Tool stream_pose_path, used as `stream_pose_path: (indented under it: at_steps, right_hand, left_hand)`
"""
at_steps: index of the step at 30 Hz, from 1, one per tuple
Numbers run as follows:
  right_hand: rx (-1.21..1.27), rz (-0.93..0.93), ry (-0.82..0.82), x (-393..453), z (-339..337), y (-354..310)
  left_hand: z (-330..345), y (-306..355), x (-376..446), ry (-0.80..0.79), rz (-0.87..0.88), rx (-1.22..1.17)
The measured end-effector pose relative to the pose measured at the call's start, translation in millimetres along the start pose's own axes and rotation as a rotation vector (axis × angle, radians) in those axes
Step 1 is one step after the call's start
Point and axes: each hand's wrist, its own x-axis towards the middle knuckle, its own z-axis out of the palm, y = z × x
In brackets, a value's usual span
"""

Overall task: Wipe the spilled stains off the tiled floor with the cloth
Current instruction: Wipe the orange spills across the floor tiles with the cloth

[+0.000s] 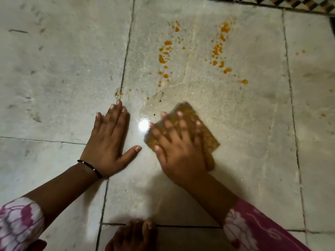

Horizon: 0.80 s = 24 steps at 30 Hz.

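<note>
Two hands are down on the pale tiled floor, and no brand, label or writing can be read anywhere on it. The right hand lies flat on a brownish-yellow cloth, fingers spread and straight, pressing it to the tile rather than gripping it; the hand is a little blurred, so how hard it presses I cannot tell. The cloth sits near the middle of the large centre tile, its far corner just beside a wet, glossy patch with a bright glint of light at its near edge. The left hand rests palm-down and relaxed just left of the cloth, holding nothing, its fingertips close to the dark grout line that runs away from the person. A thin black bracelet circles the left wrist.

Beyond the cloth, the orange stains fall in two rough streaks of many small drops, one left and one right, with a few stray spots further right near another grout line. Bare tile lies open to the left and to the right of the hands. A patterned border strip edges the floor at the far right. Both sleeves are pink with white flowers, and one bare foot shows at the near edge.
</note>
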Motion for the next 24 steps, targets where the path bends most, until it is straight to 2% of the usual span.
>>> stream_pose_path:
  at_steps: [3,6,8,10,13,15,19,22,24]
  right_hand:
    - [-0.035,-0.124,0.003,60,-4,-7]
    - [0.014,0.014,-0.021,104,-15,33]
    - [0.071,0.161,-0.007,95,-19,72]
    - [0.033,0.251,0.008,59,-21,97]
    - [-0.032,0.249,-0.092,5,-17,87]
    - [-0.044,0.138,-0.106,-8,-10,54]
    - [-0.032,-0.268,-0.043,22,3,-25]
    - [-0.024,-0.385,-0.051,94,-2,-59]
    - [-0.004,-0.375,-0.082,147,-11,-58]
  left_hand:
    - [2,-3,-2,0.035,0.002,-0.050]
    - [-3,-6,-4,0.054,0.012,-0.076]
    - [-7,-13,-10,0.064,-0.031,-0.029]
    - [-9,-23,-16,0.056,-0.145,0.024]
    - [-6,-30,-20,0.045,-0.253,0.039]
    - [-6,-30,-19,0.043,-0.224,0.021]
    - [-6,-34,-21,0.098,-0.205,-0.044]
    - [-7,-33,-21,0.150,-0.244,-0.115]
    - [-7,-33,-21,0.149,-0.239,-0.120]
